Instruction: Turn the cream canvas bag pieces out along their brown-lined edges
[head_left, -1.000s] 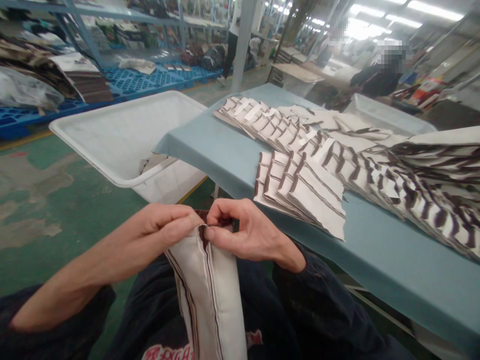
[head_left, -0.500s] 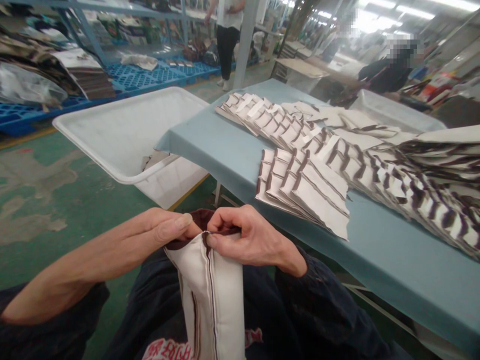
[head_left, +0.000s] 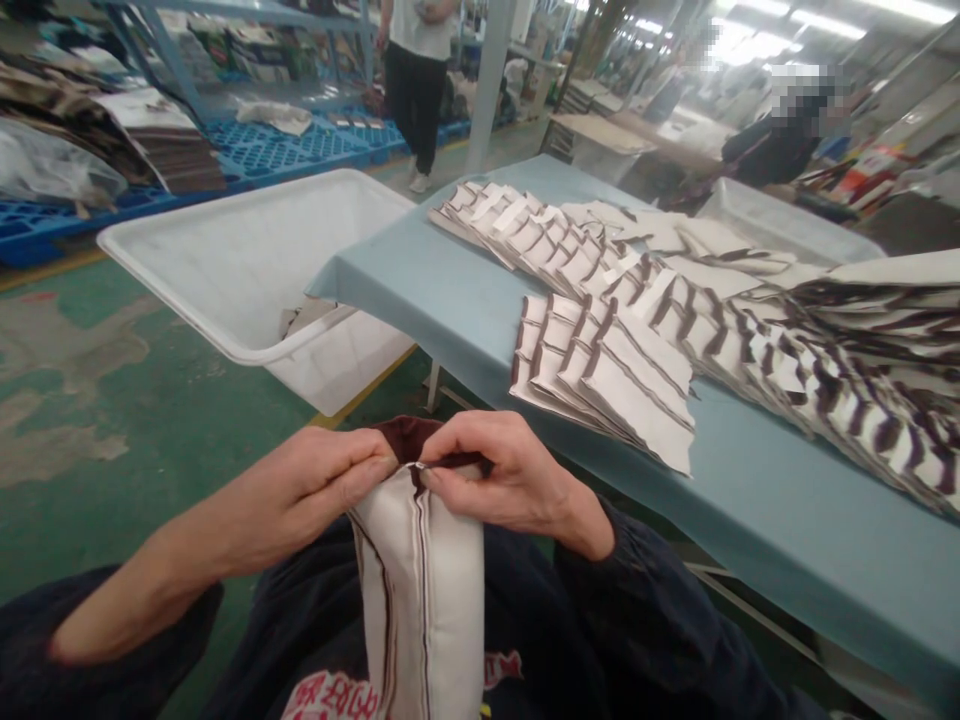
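Observation:
A cream fabric tube (head_left: 450, 580) with dark brown seams hangs upright in front of my chest, its brown-lined mouth at the top. My left hand (head_left: 330, 480) pinches the left side of that rim between thumb and fingers. Close beside it, my right hand (head_left: 502, 470) grips the rim right at the seam, thumb outside and fingers curled over the edge. The parts of the fingers inside the mouth are hidden. To the right, several similar flat cream pieces (head_left: 600, 375) with brown edges lie fanned on the blue-covered table (head_left: 420, 285).
A long overlapping row of cream and brown pieces (head_left: 675, 310) runs across the table. A white plastic tub (head_left: 217, 330) stands left of it, with some fabric inside. Blue pallets (head_left: 262, 160) with stacked goods lie behind. A person (head_left: 420, 80) stands near a post (head_left: 491, 90).
My left thumb has come down onto the rim, and the left hand now pinches it. My right hand stays at the seam. The person in the background has moved left.

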